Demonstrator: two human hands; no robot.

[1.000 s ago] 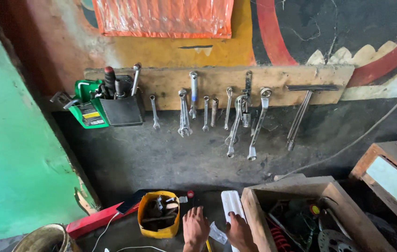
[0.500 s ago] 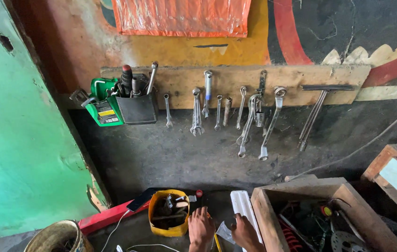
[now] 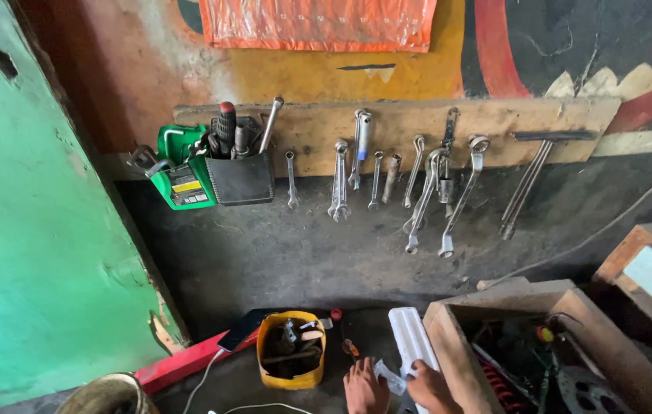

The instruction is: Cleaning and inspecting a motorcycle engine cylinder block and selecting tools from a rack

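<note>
Hands meet at the bottom edge of the head view, just right of the yellow tub (image 3: 291,360) that serves here as landmark. The left hand (image 3: 365,387) and the right hand (image 3: 430,387) both pinch a small piece of clear, crumpled plastic (image 3: 390,376) between them, fingers closed on it from either side; the exact grip of each finger is too small to tell. Touching the right hand, a long white ribbed part (image 3: 410,341) lies on the dark desk (image 3: 249,379), slanting up and away to the right of the tub. The tub itself is packed with dark metal bits and small tools. Right of the white part stands an open wooden box (image 3: 449,337) holding cables, a red spring and other parts. Left of the tub a red bar (image 3: 180,366) lies at a slant, with a white cable (image 3: 202,376) running past it. Well above the tub, on the wall, a wooden board (image 3: 395,130) carries a row of hanging wrenches (image 3: 418,192), and at its left end a black pouch (image 3: 242,178) with screwdrivers sits beside a green case (image 3: 180,172).
</note>
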